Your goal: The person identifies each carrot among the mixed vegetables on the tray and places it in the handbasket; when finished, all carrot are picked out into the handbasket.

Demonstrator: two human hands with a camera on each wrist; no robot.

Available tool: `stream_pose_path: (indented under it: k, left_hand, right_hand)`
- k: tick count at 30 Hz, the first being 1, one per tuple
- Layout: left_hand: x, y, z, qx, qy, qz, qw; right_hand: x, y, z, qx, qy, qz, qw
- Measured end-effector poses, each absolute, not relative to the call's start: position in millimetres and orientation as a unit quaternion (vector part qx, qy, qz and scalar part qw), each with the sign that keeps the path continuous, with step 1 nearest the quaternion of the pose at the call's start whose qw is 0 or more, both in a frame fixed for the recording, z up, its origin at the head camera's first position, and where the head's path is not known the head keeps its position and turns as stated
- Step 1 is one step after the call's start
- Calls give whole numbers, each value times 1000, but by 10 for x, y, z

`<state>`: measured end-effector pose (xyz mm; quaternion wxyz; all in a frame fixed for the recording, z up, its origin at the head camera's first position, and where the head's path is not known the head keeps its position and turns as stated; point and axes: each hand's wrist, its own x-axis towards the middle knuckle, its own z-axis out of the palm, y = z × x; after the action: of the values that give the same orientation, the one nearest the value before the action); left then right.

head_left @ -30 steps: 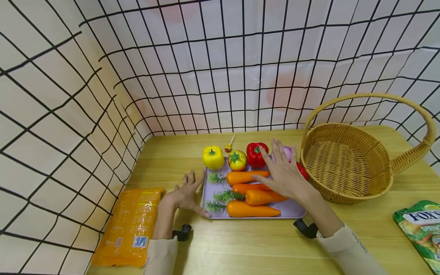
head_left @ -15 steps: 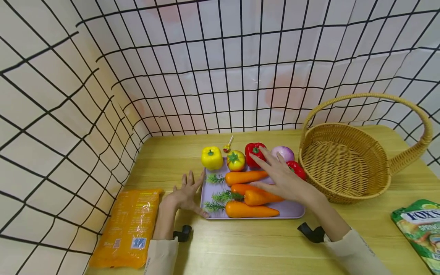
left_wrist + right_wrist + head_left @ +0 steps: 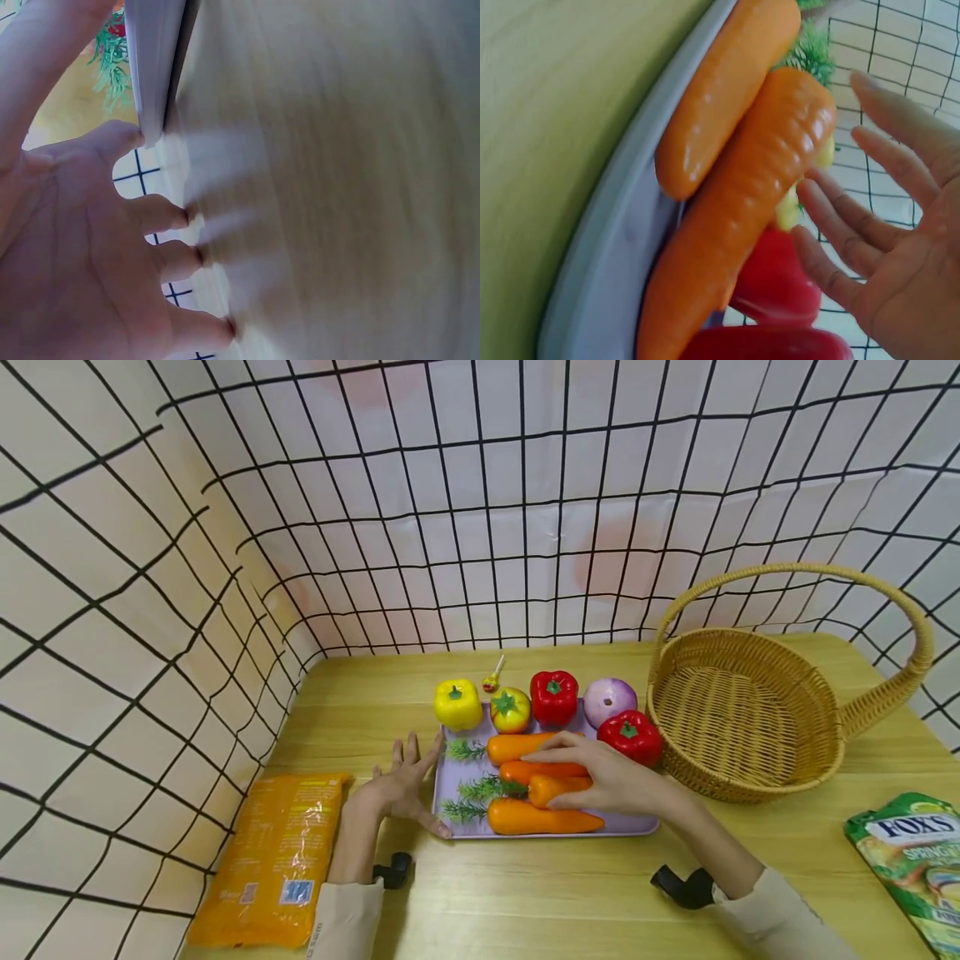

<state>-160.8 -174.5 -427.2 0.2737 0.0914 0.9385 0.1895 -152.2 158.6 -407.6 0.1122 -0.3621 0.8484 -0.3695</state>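
With fingers (image 3: 161,214) spread and empty, rested left hand (image 3: 401,787) against left edge of tray (image 3: 450,772); hovered right hand (image 3: 615,772), curved but empty, over tray's central carrots (image 3: 545,790); probably needed a light pinch, clear of peppers (image 3: 553,700) at tray's far edge.

An upright wicker basket (image 3: 738,718), handle raised, stands on the wood-grain desk (image 3: 540,893); behind it is a white sheet (image 3: 615,527) with black grid lines. Running left from the basket: a red pepper (image 3: 632,737) just beside it, then a purple onion (image 3: 610,702), a second red pepper (image 3: 554,693), a red-yellow tomato (image 3: 511,712) and a yellow pepper (image 3: 458,707), with a lollipop (image 3: 491,683) farther back. A green FOX'S bag (image 3: 913,864) lies in front of the basket, to its right; an orange packet (image 3: 273,860) lies in front, well to its left.
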Motion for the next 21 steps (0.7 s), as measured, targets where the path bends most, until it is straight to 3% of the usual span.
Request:
stream_pose_path:
  k: [21]
  left_hand:
    - [-1592,-1742,-4274,91,937,196,274]
  right_hand:
    - [-1527,1596,-4236,-304,856,-392,146]
